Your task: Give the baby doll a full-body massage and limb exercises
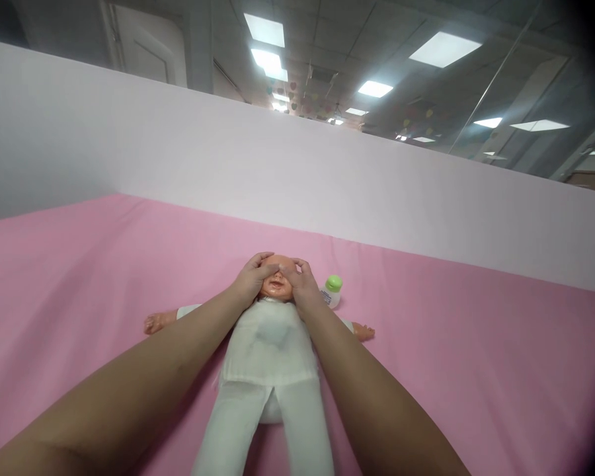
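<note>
A baby doll (272, 347) in a white top and white trousers lies on its back, with its arms stretched out to both sides. On the left of its head is my left hand (250, 281), fingers curved round the side and thumb laid across the eye area. My right hand (303, 285) clasps the opposite side of the head in the same way, its thumb near the other thumb. The doll's eyes are hidden under my thumbs, while its mouth shows between my hands. Just right of my right wrist stands a small clear bottle (331, 293) with a green cap.
A pink sheet (456, 357) with soft creases covers the surface under the doll. Behind it runs a low white wall (258, 165), with a glass or mirror-like pane above showing ceiling lights (443, 49). A white door (151, 46) appears at the upper left.
</note>
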Motion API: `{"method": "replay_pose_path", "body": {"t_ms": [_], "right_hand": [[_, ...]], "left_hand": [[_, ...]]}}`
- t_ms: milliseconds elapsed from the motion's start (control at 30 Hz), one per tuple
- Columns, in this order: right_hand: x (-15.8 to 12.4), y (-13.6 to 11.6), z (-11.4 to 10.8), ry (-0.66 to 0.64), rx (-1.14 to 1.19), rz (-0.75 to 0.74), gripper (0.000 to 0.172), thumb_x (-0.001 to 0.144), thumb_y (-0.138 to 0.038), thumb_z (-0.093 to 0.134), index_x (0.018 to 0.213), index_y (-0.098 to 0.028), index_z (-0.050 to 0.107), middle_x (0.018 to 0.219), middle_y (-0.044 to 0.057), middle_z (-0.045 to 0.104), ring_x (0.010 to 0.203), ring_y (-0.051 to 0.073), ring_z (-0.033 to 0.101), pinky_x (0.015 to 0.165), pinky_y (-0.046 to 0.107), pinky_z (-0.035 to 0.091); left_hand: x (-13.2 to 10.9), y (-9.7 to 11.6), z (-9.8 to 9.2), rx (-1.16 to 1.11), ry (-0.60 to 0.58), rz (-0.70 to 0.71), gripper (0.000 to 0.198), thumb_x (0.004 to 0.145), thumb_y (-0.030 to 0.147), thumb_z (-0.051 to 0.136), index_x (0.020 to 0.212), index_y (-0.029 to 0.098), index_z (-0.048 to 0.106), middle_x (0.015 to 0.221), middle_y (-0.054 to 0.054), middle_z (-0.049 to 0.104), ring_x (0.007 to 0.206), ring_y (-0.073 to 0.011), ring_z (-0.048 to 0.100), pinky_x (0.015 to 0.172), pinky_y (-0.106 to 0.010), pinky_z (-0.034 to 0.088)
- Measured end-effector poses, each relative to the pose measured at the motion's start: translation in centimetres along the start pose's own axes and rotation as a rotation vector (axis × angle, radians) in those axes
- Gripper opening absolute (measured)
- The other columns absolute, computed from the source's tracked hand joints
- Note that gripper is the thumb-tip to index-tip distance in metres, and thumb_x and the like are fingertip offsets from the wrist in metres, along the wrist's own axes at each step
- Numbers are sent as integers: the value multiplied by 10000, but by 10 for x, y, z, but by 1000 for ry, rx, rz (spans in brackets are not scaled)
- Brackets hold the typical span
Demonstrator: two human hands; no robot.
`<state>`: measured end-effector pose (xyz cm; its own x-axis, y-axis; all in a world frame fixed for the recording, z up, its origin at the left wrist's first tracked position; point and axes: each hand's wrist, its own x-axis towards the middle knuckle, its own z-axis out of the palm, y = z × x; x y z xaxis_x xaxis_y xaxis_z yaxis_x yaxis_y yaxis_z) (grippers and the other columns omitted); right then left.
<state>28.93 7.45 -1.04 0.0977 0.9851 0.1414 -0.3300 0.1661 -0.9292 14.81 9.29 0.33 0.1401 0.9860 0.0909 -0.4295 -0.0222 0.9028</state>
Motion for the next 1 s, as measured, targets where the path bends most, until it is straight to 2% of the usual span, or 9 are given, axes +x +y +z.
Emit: {"method": "replay_pose_path", "body": {"t_ms": [200, 333, 433, 533, 733, 1000], "right_hand": [[2, 4, 0, 7, 7, -61, 450, 804, -550, 768, 1129, -273, 627, 986, 5, 729, 933, 217, 699, 866, 354, 576], [8, 9, -4, -22, 64, -63, 506, 801, -529, 756, 1210, -258, 633, 1168, 39, 722, 1102, 237, 679, 978, 396, 554], [10, 11, -6, -47, 87, -41, 597, 774, -495, 764, 1295, -253, 601, 1256, 59, 700, 1158, 256, 668, 1000, 428, 553], [7, 10, -7, -71, 85, -10, 659, 748, -453, 795, 1339, -273, 563, 1224, 51, 706, 1101, 259, 696, 972, 432, 571], [3, 2, -4, -41, 5, 17, 684, 659, -441, 894, 1233, -293, 553, 1064, 12, 710, 921, 243, 722, 848, 397, 601], [3, 5, -2, 25, -29, -52, 468, 797, -569, 764, 1132, -281, 613, 984, -8, 717, 923, 213, 690, 836, 343, 564]], "left_hand": [[3, 0, 1, 16, 42, 19, 508, 687, 337, 809, 1148, 187, 660, 940, -50, 721, 837, -208, 685, 764, -315, 550], [6, -1, -1, 17, 67, 14, 445, 717, 335, 724, 1135, 194, 665, 950, -48, 718, 855, -212, 678, 771, -319, 550], [5, -1, -1, 18, 67, 20, 436, 729, 340, 699, 1139, 198, 659, 959, -45, 715, 864, -213, 676, 780, -322, 550], [2, 0, -1, 24, 33, 28, 481, 700, 327, 758, 1148, 190, 646, 955, -47, 713, 852, -215, 682, 777, -327, 552], [0, 1, -1, 66, -11, 36, 607, 650, 320, 884, 1195, 193, 650, 1070, -69, 695, 888, -231, 693, 805, -364, 562], [8, -6, -3, 45, 8, 34, 514, 711, 343, 826, 1179, 195, 672, 989, -61, 724, 867, -217, 689, 802, -339, 553]]}}
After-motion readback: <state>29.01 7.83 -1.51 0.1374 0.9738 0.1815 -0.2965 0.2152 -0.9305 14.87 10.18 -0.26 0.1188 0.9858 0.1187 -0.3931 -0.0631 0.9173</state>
